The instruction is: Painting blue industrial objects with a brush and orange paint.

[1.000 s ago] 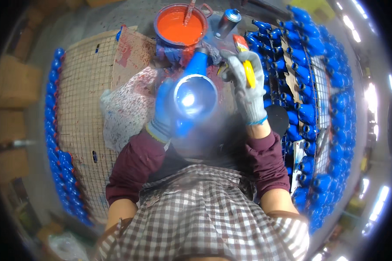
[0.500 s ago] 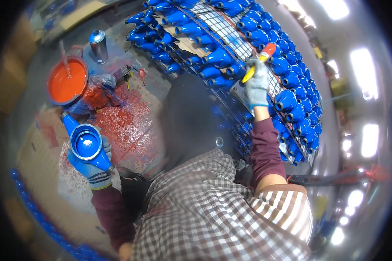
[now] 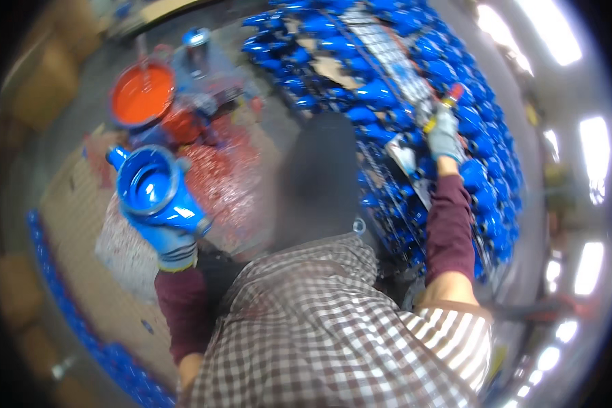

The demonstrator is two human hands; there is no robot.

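Observation:
In my gloved left hand [image 3: 172, 246] is a blue-painted metal meter body [image 3: 185, 212]: a round open cup with a pipe stub at each side. Its open mouth faces up, and the fingers are wrapped under it. My right hand [image 3: 445, 133], in a pale glove, grips a paintbrush [image 3: 450, 99] with a yellow handle and a red end. That hand is over the rack of blue bodies at the right. A bucket of orange-red paint [image 3: 143, 94] stands beyond the left hand, with a stick leaning in it.
Many blue bodies [image 3: 377, 93] fill a wire-mesh rack [image 3: 394, 58] at the right. A spray can [image 3: 196, 51] stands beside the bucket. Red paint splatter [image 3: 224, 166] covers the floor in front. A row of blue pieces [image 3: 81, 319] runs along the left, near cardboard boxes [image 3: 44, 85].
The whole view has shifted. My left hand has lifted the blue body, which now looks larger and tilted. My right hand still grips the brush over the rack.

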